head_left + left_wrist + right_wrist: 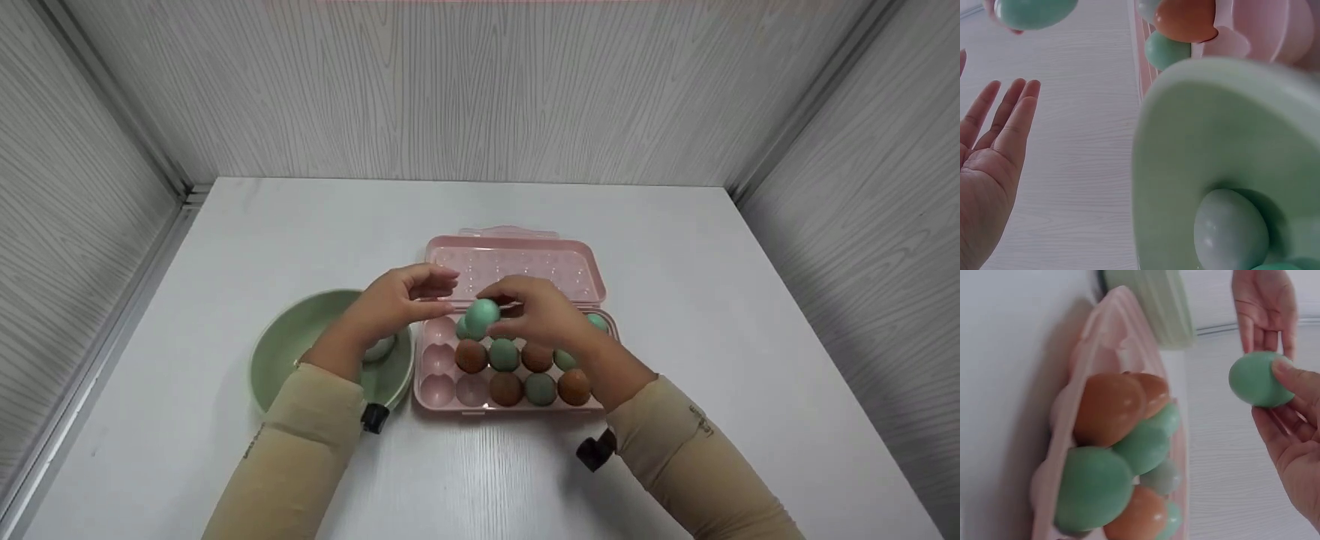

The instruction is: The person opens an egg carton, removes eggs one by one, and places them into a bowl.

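Observation:
My right hand (536, 311) pinches a green egg (482, 316) between thumb and fingers, above the pink egg carton (454, 409). To its left my left hand (394, 304) is held with fingers extended toward that egg, nothing in its grasp. In the right wrist view the green egg (1261, 379) sits between the right thumb and fingertips, and the left hand (1266, 312) is just beyond it. Brown eggs (506, 388) and green eggs (504, 355) fill several cups of the carton; cups at its left side are bare. The right forearm hides part of the carton's right side.
A pale green bowl (274, 349) stands left of the carton, partly under the left forearm; a pale egg (1230, 230) and part of a green egg (1278, 266) lie inside. The carton's lid (517, 266) lies opened toward the back. Wood-grain panels (480, 90) enclose the white table (675, 247).

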`<state>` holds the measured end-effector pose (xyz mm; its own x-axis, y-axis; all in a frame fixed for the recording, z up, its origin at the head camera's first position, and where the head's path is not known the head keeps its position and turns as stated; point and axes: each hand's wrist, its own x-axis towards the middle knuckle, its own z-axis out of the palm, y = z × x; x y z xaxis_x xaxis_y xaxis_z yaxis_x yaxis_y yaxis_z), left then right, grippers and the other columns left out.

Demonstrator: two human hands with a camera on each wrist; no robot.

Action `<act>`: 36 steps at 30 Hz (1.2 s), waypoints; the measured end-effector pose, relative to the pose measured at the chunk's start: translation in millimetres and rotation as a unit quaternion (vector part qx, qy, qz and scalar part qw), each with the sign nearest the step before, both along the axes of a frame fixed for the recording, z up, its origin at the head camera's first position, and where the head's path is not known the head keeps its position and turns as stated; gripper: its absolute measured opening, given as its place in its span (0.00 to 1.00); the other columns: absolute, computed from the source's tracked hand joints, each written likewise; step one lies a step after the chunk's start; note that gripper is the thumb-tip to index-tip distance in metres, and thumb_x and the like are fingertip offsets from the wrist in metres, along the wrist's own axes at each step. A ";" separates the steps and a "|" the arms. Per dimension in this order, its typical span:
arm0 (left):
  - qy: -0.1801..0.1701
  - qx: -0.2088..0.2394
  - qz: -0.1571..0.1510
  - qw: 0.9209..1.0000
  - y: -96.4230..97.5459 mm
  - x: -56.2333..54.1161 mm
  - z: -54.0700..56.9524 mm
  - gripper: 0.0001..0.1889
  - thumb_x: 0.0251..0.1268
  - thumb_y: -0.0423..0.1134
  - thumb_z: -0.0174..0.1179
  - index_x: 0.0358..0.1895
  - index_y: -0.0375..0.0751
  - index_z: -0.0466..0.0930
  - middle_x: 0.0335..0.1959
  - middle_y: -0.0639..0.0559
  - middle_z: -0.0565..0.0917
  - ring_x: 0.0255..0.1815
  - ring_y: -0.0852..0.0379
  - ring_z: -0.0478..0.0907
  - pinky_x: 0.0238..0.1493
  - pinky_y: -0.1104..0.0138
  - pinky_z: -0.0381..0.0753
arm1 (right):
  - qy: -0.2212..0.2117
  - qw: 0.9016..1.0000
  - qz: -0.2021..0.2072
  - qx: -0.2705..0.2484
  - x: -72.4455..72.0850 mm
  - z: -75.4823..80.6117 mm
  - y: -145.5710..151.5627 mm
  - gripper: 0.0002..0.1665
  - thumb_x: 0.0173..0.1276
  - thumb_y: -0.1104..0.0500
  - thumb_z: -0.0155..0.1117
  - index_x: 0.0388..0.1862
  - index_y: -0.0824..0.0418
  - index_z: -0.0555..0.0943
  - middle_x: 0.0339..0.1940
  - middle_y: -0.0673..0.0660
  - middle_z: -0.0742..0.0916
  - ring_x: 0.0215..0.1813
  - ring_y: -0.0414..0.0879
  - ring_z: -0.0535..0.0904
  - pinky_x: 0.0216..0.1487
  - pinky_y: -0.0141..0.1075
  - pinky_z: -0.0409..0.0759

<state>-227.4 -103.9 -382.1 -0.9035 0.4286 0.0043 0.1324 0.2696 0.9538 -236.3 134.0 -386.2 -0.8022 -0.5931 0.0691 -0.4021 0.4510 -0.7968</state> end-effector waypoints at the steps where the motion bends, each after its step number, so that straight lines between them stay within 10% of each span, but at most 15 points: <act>1: 0.002 -0.001 -0.001 1.000 1.1 -0.3 -0.1 0.25 0.54 0.36 0.65 0.57 0.39 0.72 0.53 0.45 0.77 0.56 0.51 0.73 0.54 0.65 0.73 | -0.003 1.000 -0.008 -0.004 -1.1 3.1 -1.0 0.22 0.53 0.61 0.71 0.49 0.54 0.80 0.45 0.47 0.82 0.49 0.40 0.77 0.52 0.40 0.76; 16: 0.055 0.011 -0.013 0.998 13.9 0.9 1.6 0.25 0.53 0.39 0.66 0.57 0.46 0.73 0.53 0.54 0.76 0.55 0.56 0.73 0.56 0.63 0.72 | -0.014 0.995 -0.097 -0.009 -0.5 28.8 -20.9 0.20 0.53 0.52 0.71 0.45 0.49 0.77 0.42 0.44 0.82 0.48 0.38 0.76 0.50 0.34 0.76; 23: 0.114 -0.029 0.041 0.992 21.2 2.7 8.6 0.26 0.51 0.40 0.67 0.56 0.51 0.74 0.52 0.57 0.77 0.52 0.60 0.73 0.54 0.65 0.72 | -0.013 0.994 -0.102 -0.028 0.9 35.7 -30.2 0.22 0.53 0.48 0.71 0.45 0.50 0.76 0.42 0.46 0.82 0.47 0.39 0.77 0.50 0.33 0.76; 36: 0.081 -0.017 0.086 0.993 -0.8 -0.6 12.4 0.26 0.52 0.44 0.67 0.57 0.50 0.73 0.52 0.53 0.75 0.53 0.55 0.74 0.50 0.62 0.75 | -0.006 0.996 -0.079 -0.037 0.0 32.9 -26.7 0.14 0.62 0.49 0.62 0.46 0.51 0.77 0.41 0.47 0.81 0.46 0.40 0.76 0.52 0.36 0.75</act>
<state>-228.0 -104.7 -369.7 -0.9520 0.2704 0.1436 0.2325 0.3332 0.9138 -236.4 107.3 -353.2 -0.8862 -0.4528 0.0984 -0.3215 0.4480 -0.8342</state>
